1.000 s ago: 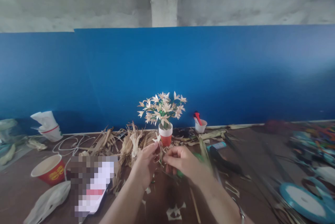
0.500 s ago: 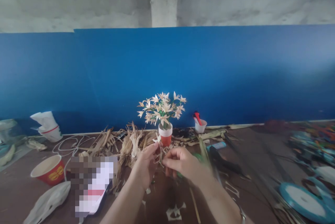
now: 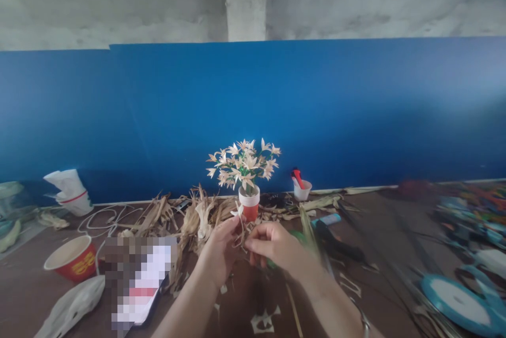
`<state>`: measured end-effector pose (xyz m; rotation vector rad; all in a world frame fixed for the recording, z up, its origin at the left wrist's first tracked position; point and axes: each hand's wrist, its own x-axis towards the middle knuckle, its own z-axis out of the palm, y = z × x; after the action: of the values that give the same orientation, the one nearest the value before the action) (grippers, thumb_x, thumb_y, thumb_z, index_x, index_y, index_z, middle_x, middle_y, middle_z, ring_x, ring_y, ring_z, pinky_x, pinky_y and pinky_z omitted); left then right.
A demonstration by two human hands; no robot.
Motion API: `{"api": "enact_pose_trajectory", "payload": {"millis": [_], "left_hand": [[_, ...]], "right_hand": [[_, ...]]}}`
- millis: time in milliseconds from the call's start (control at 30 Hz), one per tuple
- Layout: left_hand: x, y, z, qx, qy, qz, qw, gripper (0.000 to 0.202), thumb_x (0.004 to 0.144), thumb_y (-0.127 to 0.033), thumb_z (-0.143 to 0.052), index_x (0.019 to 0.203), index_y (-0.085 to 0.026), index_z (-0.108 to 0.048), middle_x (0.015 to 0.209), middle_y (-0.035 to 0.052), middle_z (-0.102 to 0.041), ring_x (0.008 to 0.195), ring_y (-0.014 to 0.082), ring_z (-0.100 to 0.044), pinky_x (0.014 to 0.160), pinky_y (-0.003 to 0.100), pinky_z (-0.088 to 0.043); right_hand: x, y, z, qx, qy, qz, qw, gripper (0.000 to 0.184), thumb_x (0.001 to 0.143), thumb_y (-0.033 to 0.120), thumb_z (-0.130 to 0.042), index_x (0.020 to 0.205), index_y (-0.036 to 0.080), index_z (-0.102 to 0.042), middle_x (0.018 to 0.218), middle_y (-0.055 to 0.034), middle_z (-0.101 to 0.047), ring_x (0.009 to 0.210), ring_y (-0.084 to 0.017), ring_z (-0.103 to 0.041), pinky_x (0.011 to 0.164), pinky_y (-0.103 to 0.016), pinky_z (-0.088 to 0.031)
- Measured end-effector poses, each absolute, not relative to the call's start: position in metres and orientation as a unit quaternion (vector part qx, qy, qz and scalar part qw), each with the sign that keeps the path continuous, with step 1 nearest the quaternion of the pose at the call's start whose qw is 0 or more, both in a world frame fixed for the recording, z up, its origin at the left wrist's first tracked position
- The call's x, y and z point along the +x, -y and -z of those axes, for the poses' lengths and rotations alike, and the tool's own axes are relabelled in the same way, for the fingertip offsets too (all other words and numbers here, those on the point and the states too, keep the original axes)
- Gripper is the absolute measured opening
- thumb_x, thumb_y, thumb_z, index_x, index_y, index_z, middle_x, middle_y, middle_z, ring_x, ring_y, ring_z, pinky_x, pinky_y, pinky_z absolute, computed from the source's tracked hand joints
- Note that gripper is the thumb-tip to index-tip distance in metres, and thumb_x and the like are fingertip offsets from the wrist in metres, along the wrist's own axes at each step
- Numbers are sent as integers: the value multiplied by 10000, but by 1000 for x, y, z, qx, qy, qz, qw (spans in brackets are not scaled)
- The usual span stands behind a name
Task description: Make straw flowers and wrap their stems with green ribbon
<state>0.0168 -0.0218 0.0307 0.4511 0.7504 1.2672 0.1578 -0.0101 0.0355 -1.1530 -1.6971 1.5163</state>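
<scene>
Between the fingertips of my left hand is a small pale husk flower, its bloom pointing up. My right hand is closed just to its right, pinching a thin pale strip that hangs between the two hands. How the strip joins the flower is too small to tell. Right behind my hands stands a red and white pot with a bouquet of pale husk flowers on green stems. Pale cut scraps lie on the table below my wrists.
Dried corn husks are heaped behind my left hand. A red paper bowl, a pixelated phone and a white cable lie left. A dark glue gun, a small white cup and a blue ribbon spool are right.
The whole view has shifted very slightly. Both hands keep nearly the same pose around the flower and the strip.
</scene>
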Motion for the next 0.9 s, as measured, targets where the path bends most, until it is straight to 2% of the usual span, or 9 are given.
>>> {"api": "enact_pose_trajectory", "payload": {"millis": [267, 500, 733, 900], "left_hand": [[17, 21, -30, 192, -331, -561, 734, 171, 809, -188, -530, 781, -80, -659, 667, 57, -671, 537, 157, -604, 456, 260, -457], [15, 21, -22, 205, -324, -562, 733, 130, 765, -205, -612, 798, -91, -666, 706, 58, -680, 578, 144, -613, 517, 240, -450], [17, 23, -28, 196, -323, -561, 737, 166, 794, -160, -547, 761, -68, -681, 688, 58, -683, 557, 159, -610, 466, 265, -450], [16, 21, -24, 174, -321, -564, 741, 159, 797, -132, -546, 774, -60, -686, 713, 71, -695, 615, 154, -624, 540, 251, -479]], "right_hand": [[159, 11, -40, -434, 633, -572, 289, 143, 755, 270, -591, 681, 148, -601, 564, -9, -640, 445, -74, -485, 466, -191, -369], [158, 9, -37, -418, 631, -582, 296, 146, 751, 265, -591, 668, 145, -597, 558, -14, -635, 433, -73, -481, 453, -194, -367], [158, 9, -36, -416, 632, -580, 303, 147, 745, 264, -589, 660, 145, -602, 550, -17, -636, 434, -75, -487, 454, -197, -372], [158, 8, -37, -410, 624, -587, 313, 137, 744, 266, -595, 676, 147, -604, 545, -12, -635, 431, -75, -488, 450, -196, -366]]}}
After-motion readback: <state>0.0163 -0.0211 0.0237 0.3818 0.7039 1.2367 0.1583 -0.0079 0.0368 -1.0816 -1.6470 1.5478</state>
